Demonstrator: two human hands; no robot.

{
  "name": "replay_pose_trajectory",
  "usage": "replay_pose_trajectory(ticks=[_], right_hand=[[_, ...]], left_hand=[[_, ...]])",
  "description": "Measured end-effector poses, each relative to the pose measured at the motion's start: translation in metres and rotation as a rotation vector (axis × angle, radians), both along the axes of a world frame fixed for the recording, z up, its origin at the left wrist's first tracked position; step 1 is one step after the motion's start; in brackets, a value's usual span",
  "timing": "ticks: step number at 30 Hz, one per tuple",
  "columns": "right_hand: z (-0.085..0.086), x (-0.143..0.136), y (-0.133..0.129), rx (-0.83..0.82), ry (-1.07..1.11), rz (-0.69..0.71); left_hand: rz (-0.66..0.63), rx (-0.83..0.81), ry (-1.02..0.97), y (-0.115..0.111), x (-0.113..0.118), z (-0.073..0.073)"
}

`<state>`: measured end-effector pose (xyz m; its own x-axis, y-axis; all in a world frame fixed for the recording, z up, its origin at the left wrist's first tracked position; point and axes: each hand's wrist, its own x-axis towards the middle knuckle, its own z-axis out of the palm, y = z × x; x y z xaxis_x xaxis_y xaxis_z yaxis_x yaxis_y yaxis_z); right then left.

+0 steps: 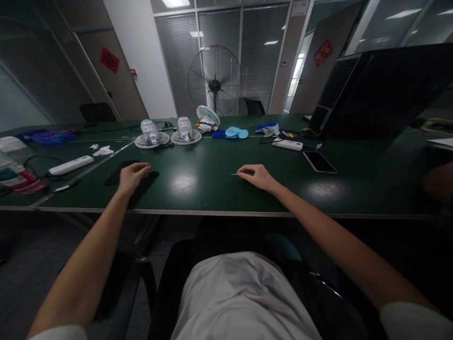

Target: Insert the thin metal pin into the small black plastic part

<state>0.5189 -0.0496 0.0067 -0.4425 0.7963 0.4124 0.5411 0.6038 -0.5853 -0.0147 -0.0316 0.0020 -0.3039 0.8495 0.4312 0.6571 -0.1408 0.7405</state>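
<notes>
My left hand (132, 176) is over the left part of the green table, its fingertips pinched together. Whether anything small is between them is hidden. A flat black pad-like thing (113, 175) lies under and beside that hand, and a small dark object (153, 174) is just right of the fingertips. Close to the table surface, my right hand (257, 176) is closed on a thin metal rod (234, 174) whose pale tip points left. The fingers cover the rest of the rod.
On the green table (212, 196) are several white fan parts (152, 139), light-blue fan blades (236, 132), a white power strip (71, 165), another white device (287, 144) and a phone (319, 162). A large black monitor (385, 94) stands right. A person's blurred hand (439, 183) shows at far right.
</notes>
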Motion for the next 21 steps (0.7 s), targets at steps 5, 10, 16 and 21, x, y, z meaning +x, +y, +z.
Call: replay_pose_trajectory(ticks=[5,10,16,21], right_hand=[[0.0,0.001,0.0,-0.014,0.001,0.009],[0.003,-0.004,-0.004,-0.022,0.018,-0.017],[0.004,-0.002,-0.005,-0.028,-0.007,-0.004],[0.001,0.0,-0.001,-0.025,-0.01,0.0]], left_hand=[[-0.019,-0.04,0.287,-0.002,0.008,0.0],[-0.031,-0.033,0.346,-0.006,0.013,0.0],[0.0,0.009,0.288,-0.01,0.01,-0.001],[-0.021,-0.073,0.24,-0.006,0.005,-0.003]])
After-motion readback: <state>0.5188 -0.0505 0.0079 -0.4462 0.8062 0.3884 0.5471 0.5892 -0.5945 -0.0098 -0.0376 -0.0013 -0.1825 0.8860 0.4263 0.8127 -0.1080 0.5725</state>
